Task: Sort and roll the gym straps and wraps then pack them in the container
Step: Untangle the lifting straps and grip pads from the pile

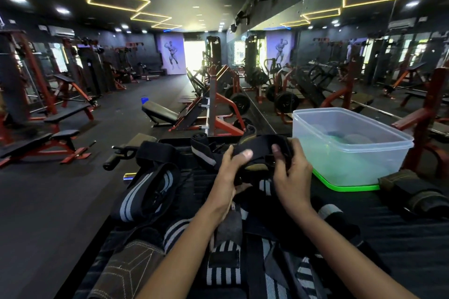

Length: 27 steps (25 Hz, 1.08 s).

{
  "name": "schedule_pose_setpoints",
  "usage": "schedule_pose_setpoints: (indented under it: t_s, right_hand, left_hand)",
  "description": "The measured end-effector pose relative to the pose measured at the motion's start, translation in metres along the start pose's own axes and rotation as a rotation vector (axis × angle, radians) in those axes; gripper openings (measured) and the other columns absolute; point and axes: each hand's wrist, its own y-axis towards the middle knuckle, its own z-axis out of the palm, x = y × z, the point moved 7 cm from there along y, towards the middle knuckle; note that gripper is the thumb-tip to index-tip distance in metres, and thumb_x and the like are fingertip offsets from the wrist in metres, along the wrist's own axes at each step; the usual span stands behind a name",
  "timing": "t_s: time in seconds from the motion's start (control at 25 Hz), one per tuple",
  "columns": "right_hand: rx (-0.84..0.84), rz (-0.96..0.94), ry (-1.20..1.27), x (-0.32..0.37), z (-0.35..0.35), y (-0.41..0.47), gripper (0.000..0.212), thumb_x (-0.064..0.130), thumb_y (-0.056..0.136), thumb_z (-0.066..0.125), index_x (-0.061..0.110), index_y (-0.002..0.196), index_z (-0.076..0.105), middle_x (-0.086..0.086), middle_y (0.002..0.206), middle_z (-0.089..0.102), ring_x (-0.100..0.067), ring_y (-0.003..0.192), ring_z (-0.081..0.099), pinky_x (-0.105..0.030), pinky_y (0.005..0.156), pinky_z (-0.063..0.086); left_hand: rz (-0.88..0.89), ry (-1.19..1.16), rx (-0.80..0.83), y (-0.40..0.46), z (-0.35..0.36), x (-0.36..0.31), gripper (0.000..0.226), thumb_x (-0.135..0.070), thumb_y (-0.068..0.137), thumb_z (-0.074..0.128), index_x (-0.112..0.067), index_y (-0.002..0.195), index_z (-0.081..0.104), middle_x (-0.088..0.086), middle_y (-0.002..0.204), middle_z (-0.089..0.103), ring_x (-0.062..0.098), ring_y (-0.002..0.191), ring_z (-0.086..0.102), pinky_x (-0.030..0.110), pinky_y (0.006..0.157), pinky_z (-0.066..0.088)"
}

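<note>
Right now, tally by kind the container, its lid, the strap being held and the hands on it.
Clear container: 1
Green lid under it: 1
Black strap being held: 1
Hands gripping it: 2 (left hand, right hand)
Total: 5

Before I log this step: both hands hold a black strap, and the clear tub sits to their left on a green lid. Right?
Not quite. The head view shows the clear tub to the right of the hands, not the left. Left hand and right hand do hold the black strap, and the tub sits on a green lid.
</note>
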Motion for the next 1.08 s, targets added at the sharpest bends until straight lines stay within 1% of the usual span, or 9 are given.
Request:
schedule_pose_setpoints:
  t_s: [0.08,0.16,0.24,0.36,0.52,0.64,0.84,0.96,1.08]
  right_hand:
    - [0.063,-0.090,-0.028,0.011,0.006,-0.004,0.009,0.015,0.092,0.053,0.008,0.094,0.058,0.010,0.073,0.058,-0.005,0.067,0.055,-0.018,0.061,0.040]
    - [0.116,-0.109,0.014,0.017,0.010,-0.008,0.011,0.017,0.092,0.055,0.008,0.089,0.059,0.005,0.070,0.060,-0.005,0.066,0.056,-0.013,0.060,0.041]
    - [0.146,-0.027,0.138,0.016,0.014,-0.011,0.023,0.026,0.094,0.055,0.006,0.086,0.061,-0.004,0.072,0.063,-0.013,0.068,0.059,-0.024,0.062,0.048]
    - [0.139,0.097,0.322,0.014,0.016,-0.013,0.029,0.037,0.091,0.054,0.012,0.084,0.067,-0.007,0.078,0.067,-0.028,0.075,0.063,-0.043,0.068,0.051]
    - [0.167,0.058,0.326,0.025,0.021,-0.018,0.022,0.033,0.090,0.054,0.019,0.087,0.070,0.004,0.081,0.066,-0.015,0.079,0.062,-0.041,0.070,0.050]
    - [0.169,0.010,0.279,0.025,0.018,-0.016,0.024,0.030,0.092,0.055,0.013,0.089,0.071,0.003,0.087,0.067,-0.019,0.085,0.065,-0.048,0.073,0.054]
    - [0.177,0.058,0.218,0.024,0.021,-0.019,0.018,0.020,0.087,0.060,0.009,0.080,0.073,0.002,0.090,0.061,-0.006,0.083,0.062,-0.018,0.068,0.049]
    - [0.135,0.125,0.241,0.025,0.019,-0.018,0.019,0.015,0.084,0.064,0.001,0.073,0.069,-0.007,0.093,0.054,-0.002,0.080,0.057,-0.007,0.057,0.044]
    - [0.153,0.180,0.284,0.025,0.018,-0.015,0.024,0.020,0.079,0.066,-0.002,0.067,0.067,-0.003,0.097,0.051,-0.006,0.083,0.057,-0.008,0.057,0.045]
  left_hand:
    - [-0.037,-0.069,-0.070,-0.001,-0.007,-0.005,0.089,-0.063,0.059,0.075,-0.023,0.131,0.042,0.002,0.121,0.065,0.017,0.106,0.066,0.045,0.095,0.052]
    - [-0.035,-0.143,-0.119,-0.001,-0.012,-0.004,0.086,-0.041,0.059,0.083,-0.021,0.131,0.040,0.003,0.113,0.068,0.016,0.094,0.069,0.037,0.084,0.055]
    - [0.011,-0.306,-0.123,0.000,-0.015,-0.005,0.093,-0.023,0.057,0.086,-0.017,0.137,0.039,0.009,0.113,0.068,0.022,0.096,0.069,0.036,0.081,0.055]
    - [0.147,-0.473,-0.066,-0.001,-0.017,-0.015,0.086,-0.014,0.061,0.081,-0.007,0.137,0.041,0.021,0.121,0.062,0.034,0.109,0.063,0.039,0.086,0.054]
    - [0.241,-0.549,-0.054,-0.007,-0.016,-0.021,0.060,-0.019,0.064,0.077,-0.008,0.118,0.052,0.014,0.104,0.064,0.027,0.094,0.065,0.035,0.077,0.056]
    - [0.206,-0.499,-0.103,-0.006,-0.017,-0.019,0.069,-0.039,0.062,0.085,-0.010,0.117,0.055,0.012,0.107,0.065,0.025,0.098,0.064,0.039,0.083,0.053]
    - [0.210,-0.543,-0.122,-0.007,-0.020,-0.019,0.046,-0.028,0.080,0.068,-0.005,0.118,0.056,0.015,0.104,0.064,0.027,0.093,0.064,0.036,0.073,0.055]
    - [0.234,-0.616,-0.074,-0.011,-0.015,-0.020,0.064,-0.032,0.074,0.075,-0.001,0.124,0.052,0.018,0.105,0.063,0.028,0.091,0.065,0.036,0.070,0.056]
    - [0.246,-0.649,-0.072,-0.012,-0.010,-0.018,0.086,-0.041,0.064,0.084,0.002,0.129,0.048,0.020,0.105,0.062,0.028,0.088,0.065,0.036,0.069,0.055]
